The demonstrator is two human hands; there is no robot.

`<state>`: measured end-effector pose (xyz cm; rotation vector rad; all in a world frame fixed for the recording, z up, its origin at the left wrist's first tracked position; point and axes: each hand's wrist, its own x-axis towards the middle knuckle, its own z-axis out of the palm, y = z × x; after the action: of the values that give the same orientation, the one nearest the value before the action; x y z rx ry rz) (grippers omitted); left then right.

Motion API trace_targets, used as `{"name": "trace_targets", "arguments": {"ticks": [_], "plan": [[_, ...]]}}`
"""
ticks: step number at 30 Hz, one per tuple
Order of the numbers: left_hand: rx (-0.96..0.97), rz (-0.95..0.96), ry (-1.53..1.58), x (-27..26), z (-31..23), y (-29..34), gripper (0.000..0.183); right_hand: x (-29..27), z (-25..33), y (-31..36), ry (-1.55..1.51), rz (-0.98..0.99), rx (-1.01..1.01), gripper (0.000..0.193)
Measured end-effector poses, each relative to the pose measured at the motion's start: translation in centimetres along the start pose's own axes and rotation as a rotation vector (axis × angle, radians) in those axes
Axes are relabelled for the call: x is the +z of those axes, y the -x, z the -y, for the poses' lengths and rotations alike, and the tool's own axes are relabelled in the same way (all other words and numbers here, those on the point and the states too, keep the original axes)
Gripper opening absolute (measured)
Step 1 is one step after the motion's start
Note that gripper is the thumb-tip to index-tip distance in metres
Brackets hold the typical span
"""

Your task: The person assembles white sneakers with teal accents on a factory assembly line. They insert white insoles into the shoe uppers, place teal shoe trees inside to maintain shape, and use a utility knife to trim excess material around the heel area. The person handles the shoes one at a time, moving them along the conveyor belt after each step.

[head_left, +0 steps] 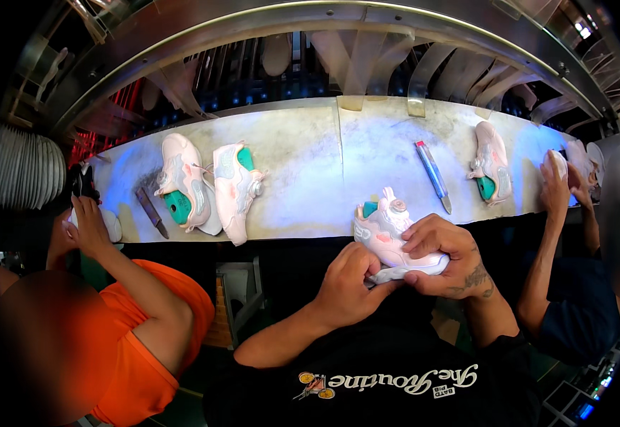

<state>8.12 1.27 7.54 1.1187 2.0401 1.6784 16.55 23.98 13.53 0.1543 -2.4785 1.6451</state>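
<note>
A pale pink and white sneaker (pixel 381 233) is held just in front of the bench edge, its teal inside showing at the heel end. Along its underside runs a white sole (pixel 395 272). My right hand (pixel 447 255) wraps round the toe end, thumb on the upper and fingers under the sole. With its fingers curled, my left hand (pixel 349 277) pinches the sole's edge toward the heel. Whether the sole is fully against the upper cannot be made out.
Across the bench (pixel 296 171) lie a pair of pink sneakers (pixel 235 192), a single sneaker (pixel 491 160), a blue knife-like tool (pixel 434 176) and a dark blade tool (pixel 150 212). Co-workers sit left (pixel 153 313) and right (pixel 573 306). Behind runs a machine with hanging clear strips (pixel 356 60).
</note>
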Motion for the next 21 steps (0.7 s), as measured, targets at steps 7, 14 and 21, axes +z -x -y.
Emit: {"name": "trace_targets", "arguments": {"ticks": [7,14,21], "plan": [[0.083,0.048,0.015,-0.8,1.8,-1.9,0.046,-0.3,-0.1,0.1,-0.035,0.005,0.010,0.032],[0.245,0.056,-0.082,-0.3,2.8,-3.1,0.047,-0.5,-0.8,1.3,-0.077,0.013,0.057,0.034],[0.329,-0.022,-0.216,3.1,3.3,-1.7,0.048,-2.1,1.1,3.0,0.221,0.150,0.456,0.089]]}}
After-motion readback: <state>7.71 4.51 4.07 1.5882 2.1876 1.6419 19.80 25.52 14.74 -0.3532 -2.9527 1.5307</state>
